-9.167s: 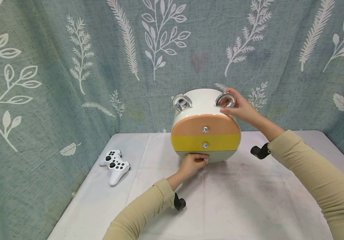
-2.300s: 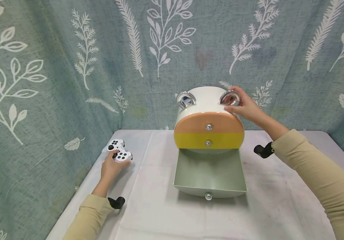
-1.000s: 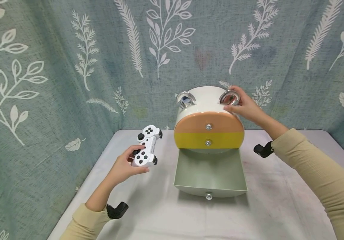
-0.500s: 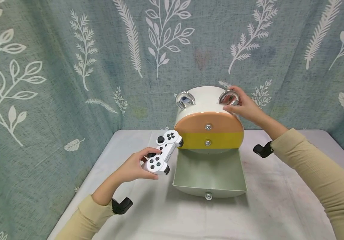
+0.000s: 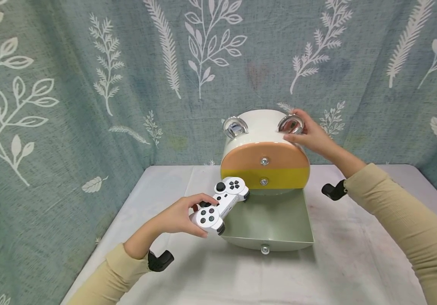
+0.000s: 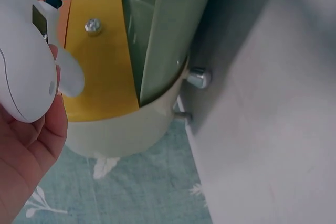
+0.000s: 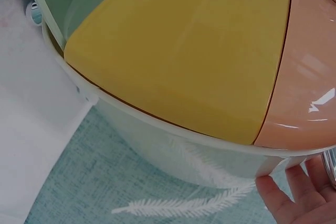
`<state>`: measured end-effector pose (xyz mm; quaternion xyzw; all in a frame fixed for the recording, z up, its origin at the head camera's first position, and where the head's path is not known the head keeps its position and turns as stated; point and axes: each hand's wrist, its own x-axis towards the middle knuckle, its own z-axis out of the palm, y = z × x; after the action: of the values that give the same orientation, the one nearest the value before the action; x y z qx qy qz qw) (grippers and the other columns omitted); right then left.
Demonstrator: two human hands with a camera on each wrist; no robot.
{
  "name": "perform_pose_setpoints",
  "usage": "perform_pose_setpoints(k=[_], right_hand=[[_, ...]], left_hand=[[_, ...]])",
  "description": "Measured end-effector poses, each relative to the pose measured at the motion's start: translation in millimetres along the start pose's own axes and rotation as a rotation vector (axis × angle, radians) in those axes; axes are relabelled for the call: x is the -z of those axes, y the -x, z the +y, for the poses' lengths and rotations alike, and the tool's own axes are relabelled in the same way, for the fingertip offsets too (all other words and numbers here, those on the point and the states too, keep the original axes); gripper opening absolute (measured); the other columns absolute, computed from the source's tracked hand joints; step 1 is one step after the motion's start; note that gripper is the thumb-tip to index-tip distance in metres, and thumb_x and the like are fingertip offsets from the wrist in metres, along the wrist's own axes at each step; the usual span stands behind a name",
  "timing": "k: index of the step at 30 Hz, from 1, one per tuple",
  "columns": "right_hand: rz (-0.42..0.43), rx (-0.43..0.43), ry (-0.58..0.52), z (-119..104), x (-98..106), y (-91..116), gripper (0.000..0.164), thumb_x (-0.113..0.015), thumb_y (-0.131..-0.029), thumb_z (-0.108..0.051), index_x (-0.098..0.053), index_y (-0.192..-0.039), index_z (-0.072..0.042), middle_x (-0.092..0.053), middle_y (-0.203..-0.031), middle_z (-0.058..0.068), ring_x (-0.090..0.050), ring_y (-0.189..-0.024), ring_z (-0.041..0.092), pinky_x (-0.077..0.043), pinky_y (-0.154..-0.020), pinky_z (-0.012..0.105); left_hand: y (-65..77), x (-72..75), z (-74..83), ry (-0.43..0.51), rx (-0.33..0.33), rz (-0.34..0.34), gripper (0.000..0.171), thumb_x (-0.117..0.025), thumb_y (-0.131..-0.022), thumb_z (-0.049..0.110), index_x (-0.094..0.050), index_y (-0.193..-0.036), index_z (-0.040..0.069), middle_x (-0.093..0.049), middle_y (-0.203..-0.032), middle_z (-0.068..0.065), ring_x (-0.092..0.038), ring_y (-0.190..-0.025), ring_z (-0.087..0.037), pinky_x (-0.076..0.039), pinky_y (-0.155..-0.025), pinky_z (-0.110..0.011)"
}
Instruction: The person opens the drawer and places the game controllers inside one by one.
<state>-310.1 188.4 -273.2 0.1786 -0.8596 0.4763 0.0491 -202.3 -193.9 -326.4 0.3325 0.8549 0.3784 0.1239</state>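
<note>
A white game controller (image 5: 226,205) is gripped by my left hand (image 5: 180,217), thumb below and fingers above its near end. It is tilted over the left rim of the pulled-out green bottom drawer (image 5: 275,217). This drawer belongs to a small rounded white cabinet (image 5: 262,123) with orange and yellow drawer fronts. My right hand (image 5: 311,134) holds the cabinet at its right silver ear (image 5: 296,120), thumb in front, other fingers partly hidden behind. In the left wrist view, the controller (image 6: 26,61) fills the upper left. The right wrist view shows fingertips (image 7: 270,187) against the cabinet's side.
The cabinet stands on a white-covered table (image 5: 355,237), near the back. Behind and to the left hangs a green-blue leaf-patterned curtain (image 5: 264,63). A silver knob (image 5: 265,249) sticks out from the drawer's front.
The bottom drawer was pulled out. My left hand let go of its knob, took the controller from the table's left side and carried it right to the drawer. My right hand stayed put.
</note>
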Motion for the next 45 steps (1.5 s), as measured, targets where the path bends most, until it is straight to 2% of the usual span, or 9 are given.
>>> perform_pose_setpoints(k=[4, 8, 16, 20, 25, 31, 40, 45], right_hand=[[-0.005, -0.006, -0.008, 0, 0, 0, 0.072, -0.062, -0.088, -0.025, -0.018, -0.145, -0.020, -0.040, -0.129, 0.014, -0.046, -0.094, 0.023, -0.039, -0.082, 0.043], [0.001, -0.008, 0.018, 1, 1, 0, 0.072, -0.061, -0.088, -0.027, -0.017, -0.145, -0.021, -0.041, -0.127, 0.014, -0.042, -0.082, 0.023, -0.037, -0.073, 0.039], [0.006, -0.011, 0.039, 1, 0, -2, 0.072, -0.061, -0.088, -0.027, -0.018, -0.145, -0.020, -0.044, -0.122, 0.014, -0.036, -0.072, 0.022, -0.033, -0.064, 0.036], [0.004, -0.012, 0.035, 0, 0, -2, 0.072, -0.062, -0.088, -0.027, -0.018, -0.145, -0.020, -0.042, -0.125, 0.016, -0.037, -0.074, 0.023, -0.034, -0.067, 0.037], [0.001, -0.017, 0.023, -1, -1, -2, 0.073, -0.062, -0.088, -0.027, -0.017, -0.145, -0.019, -0.043, -0.125, 0.015, -0.040, -0.078, 0.022, -0.035, -0.070, 0.038], [0.003, -0.015, 0.016, 0, -1, -2, 0.072, -0.062, -0.088, -0.025, -0.018, -0.145, -0.020, -0.046, -0.123, 0.014, -0.044, -0.080, 0.018, -0.037, -0.071, 0.037], [0.009, -0.016, 0.020, 1, -2, -1, 0.070, -0.061, -0.088, -0.023, -0.019, -0.144, -0.018, -0.044, -0.124, 0.014, -0.041, -0.076, 0.021, -0.036, -0.068, 0.036], [0.015, 0.005, 0.015, 1, -1, -1, 0.069, -0.062, -0.088, -0.023, -0.021, -0.143, -0.018, -0.047, -0.121, 0.014, -0.047, -0.082, 0.014, -0.039, -0.070, 0.035]], left_hand=[[-7.4, -4.0, 3.9, -0.014, -0.073, -0.060, 0.063, -0.085, -0.060, 0.021, -0.055, -0.116, 0.020, -0.056, -0.106, 0.003, -0.048, -0.084, -0.015, -0.044, -0.068, -0.025], [-19.5, -9.1, 8.2, -0.047, -0.104, -0.133, 0.063, -0.085, -0.060, 0.022, -0.056, -0.116, 0.021, -0.057, -0.109, 0.005, -0.049, -0.085, -0.011, -0.043, -0.073, -0.025], [-48.9, -20.1, 9.0, -0.085, -0.066, -0.260, 0.062, -0.085, -0.060, 0.024, -0.056, -0.115, 0.025, -0.056, -0.099, 0.007, -0.049, -0.079, -0.012, -0.044, -0.069, -0.024], [-63.2, -25.4, 8.4, -0.071, -0.024, -0.293, 0.062, -0.084, -0.062, 0.024, -0.055, -0.117, 0.025, -0.056, -0.094, 0.004, -0.051, -0.078, -0.015, -0.044, -0.065, -0.022], [-78.1, -35.1, 3.9, -0.089, 0.013, -0.288, 0.062, -0.085, -0.062, 0.026, -0.055, -0.117, 0.027, -0.058, -0.091, 0.004, -0.052, -0.081, -0.014, -0.044, -0.067, -0.022], [-89.6, -52.1, -4.3, -0.126, 0.038, -0.243, 0.061, -0.085, -0.061, 0.027, -0.055, -0.115, 0.027, -0.055, -0.105, 0.006, -0.049, -0.086, -0.011, -0.042, -0.073, -0.021], [-98.0, -71.3, -11.1, -0.156, 0.117, -0.162, 0.060, -0.085, -0.060, 0.033, -0.054, -0.112, 0.031, -0.055, -0.097, 0.007, -0.050, -0.080, -0.010, -0.042, -0.068, -0.021], [-99.9, -78.1, -12.5, -0.176, 0.136, -0.154, 0.059, -0.085, -0.060, 0.035, -0.054, -0.111, 0.031, -0.056, -0.097, 0.008, -0.050, -0.080, -0.009, -0.041, -0.069, -0.021]])
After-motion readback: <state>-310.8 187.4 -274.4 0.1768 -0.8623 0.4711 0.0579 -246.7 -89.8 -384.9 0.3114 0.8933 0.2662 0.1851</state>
